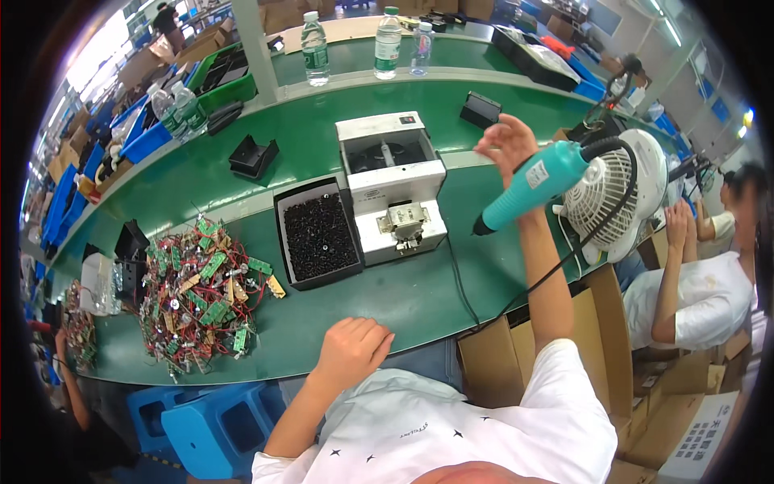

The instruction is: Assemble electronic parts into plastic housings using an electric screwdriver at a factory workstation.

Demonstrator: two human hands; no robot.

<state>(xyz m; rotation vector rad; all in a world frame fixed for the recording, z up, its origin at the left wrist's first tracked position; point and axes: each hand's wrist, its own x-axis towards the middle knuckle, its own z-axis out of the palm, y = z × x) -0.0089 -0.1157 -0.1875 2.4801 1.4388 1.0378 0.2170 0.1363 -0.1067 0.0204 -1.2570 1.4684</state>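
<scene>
My right hand is stretched out over the far part of the green bench, fingers apart and holding nothing. Just beyond its fingertips lies a black plastic housing. A teal electric screwdriver hangs on its black cord and hides part of my right wrist and forearm. My left hand rests at the bench's near edge with curled fingers; nothing shows in it. Ahead of it stands a white screw feeder, beside a black tray full of small dark screws. Another black housing sits open at the far left.
Wired green circuit boards are heaped left of the tray. A white fan stands at right. Water bottles line the rear ledge. Cardboard boxes flank my right side; blue stools are below left. Other people sit at both sides.
</scene>
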